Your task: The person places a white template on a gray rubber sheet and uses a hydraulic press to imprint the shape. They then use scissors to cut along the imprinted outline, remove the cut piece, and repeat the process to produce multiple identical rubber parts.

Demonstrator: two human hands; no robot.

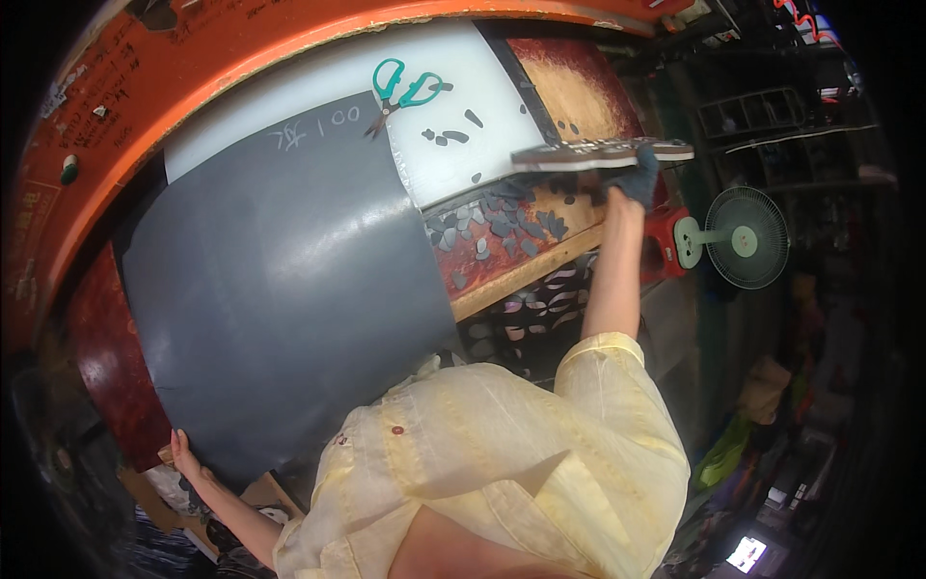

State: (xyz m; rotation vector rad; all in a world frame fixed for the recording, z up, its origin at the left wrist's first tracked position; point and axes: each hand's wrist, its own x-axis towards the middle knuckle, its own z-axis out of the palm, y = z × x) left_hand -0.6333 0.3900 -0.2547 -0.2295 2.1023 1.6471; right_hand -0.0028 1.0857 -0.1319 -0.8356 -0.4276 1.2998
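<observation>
A large dark grey sheet (299, 289) spreads over the table and bends down over its near edge toward my body. At the sheet's near left edge, my left hand (186, 455) has its fingers closed on the border. My right hand (637, 180), in a dark glove, grips a flat layered board (569, 158) that is seen nearly edge-on, dark with a pale band. It is held over the right end of the white cutting slab (453, 87). Scissors with teal handles (390, 89) lie across the sheet's far right corner, blades pointing toward me.
Small grey cut pieces (506, 222) litter the red table (482, 265), and several lie on the slab. An orange machine beam (241, 43) spans the far side. To the right stands a desk fan (745, 239) on a red base. Below the table's edge hangs perforated dark scrap (540, 318).
</observation>
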